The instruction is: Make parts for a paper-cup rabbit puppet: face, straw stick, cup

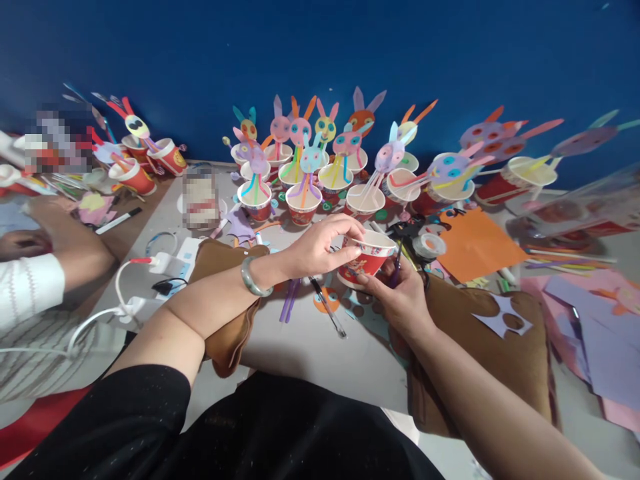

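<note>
A red paper cup [374,257], long axis near upright, is held three o'clock from the left hand [320,248] clasping its rim, ten o'clock from the right hand [406,297] gripping its lower side and a purple object [397,265].

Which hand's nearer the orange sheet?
Right. Right hand is left of the orange sheet, on the right side of the cup; left hand is farther left, on its left side.

Table [305,353]: pale grey, carries an orange sheet [475,245]
Paper cups [303,217]: stand behind and left of the sheet
Purple strips [289,303]: lie to its front left
Brown cushion [523,357]: rests in front
</note>
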### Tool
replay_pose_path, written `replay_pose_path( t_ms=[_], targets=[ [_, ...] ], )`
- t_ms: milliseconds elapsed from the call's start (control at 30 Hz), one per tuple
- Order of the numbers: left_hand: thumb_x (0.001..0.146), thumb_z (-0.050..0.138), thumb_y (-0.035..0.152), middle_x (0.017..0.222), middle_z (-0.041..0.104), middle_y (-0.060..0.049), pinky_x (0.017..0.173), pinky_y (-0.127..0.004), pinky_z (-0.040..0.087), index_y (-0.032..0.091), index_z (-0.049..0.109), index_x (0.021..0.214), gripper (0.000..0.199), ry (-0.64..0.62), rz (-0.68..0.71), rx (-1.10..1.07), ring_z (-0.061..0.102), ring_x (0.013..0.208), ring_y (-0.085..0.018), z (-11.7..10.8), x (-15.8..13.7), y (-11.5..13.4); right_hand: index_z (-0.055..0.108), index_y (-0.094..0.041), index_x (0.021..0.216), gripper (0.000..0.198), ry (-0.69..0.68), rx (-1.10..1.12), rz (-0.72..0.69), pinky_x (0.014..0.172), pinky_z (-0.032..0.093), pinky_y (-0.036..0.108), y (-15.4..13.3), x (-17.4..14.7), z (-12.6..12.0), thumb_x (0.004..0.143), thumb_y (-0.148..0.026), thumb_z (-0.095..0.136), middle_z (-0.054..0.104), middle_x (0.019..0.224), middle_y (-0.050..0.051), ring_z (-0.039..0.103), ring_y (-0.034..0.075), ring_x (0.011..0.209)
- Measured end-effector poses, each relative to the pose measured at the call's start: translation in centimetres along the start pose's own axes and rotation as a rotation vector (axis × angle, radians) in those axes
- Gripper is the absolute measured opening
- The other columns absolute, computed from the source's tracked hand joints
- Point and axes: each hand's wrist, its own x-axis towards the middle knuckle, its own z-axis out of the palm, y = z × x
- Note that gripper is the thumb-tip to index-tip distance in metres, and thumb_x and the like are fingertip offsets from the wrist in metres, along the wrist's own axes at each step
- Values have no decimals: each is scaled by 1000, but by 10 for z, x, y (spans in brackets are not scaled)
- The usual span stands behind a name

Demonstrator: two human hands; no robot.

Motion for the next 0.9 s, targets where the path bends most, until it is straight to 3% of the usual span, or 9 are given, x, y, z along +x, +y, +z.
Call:
replay_pose_path(
  t_ms=[167,333,433,533,700,900],
  targets=[
    [95,60,27,116,72,-12,100,-38,53,19,63,96,9,10,-34,-5,67,107,-19,-1,0,-1,60,-24,97,51,69,-51,-57,53,52,28,0,1,-1,71,-55,91,69,88,0,62,14,64],
    [97,58,29,113,72,-12,101,-39,51,19,63,98,11,44,-24,81,66,111,-21,0,0,-2,66,-26,102,42,175,-100,-200,43,32,29,2,2,-5,95,-67,61,51,62,-3,39,12,47],
    [98,58,31,101,71,-8,95,-38,50,20,63,94,13,41,-16,137,65,101,-21,1,0,-1,62,-26,83,50,82,-105,-227,43,29,32,1,-2,-6,100,-70,46,52,59,-1,38,13,45],
    [99,58,34,94,70,-6,92,-36,50,20,64,92,17,29,-40,152,63,94,-20,1,0,0,53,-25,66,60,-46,-214,-262,48,34,33,-6,-8,-2,99,-74,43,52,55,1,42,14,47],
    [98,59,34,95,72,-6,90,-34,49,20,64,92,16,9,-51,137,65,96,-19,2,0,4,49,-25,61,64,-204,-313,-232,52,35,32,-15,-14,2,98,-77,44,48,51,0,42,14,50],
    [97,58,30,86,70,-4,83,-34,47,21,62,88,14,-2,-19,196,62,88,-19,5,-2,4,47,-24,58,66,-240,-272,-149,51,31,31,-16,-13,3,98,-76,45,46,48,-1,38,12,48]
  ],
)
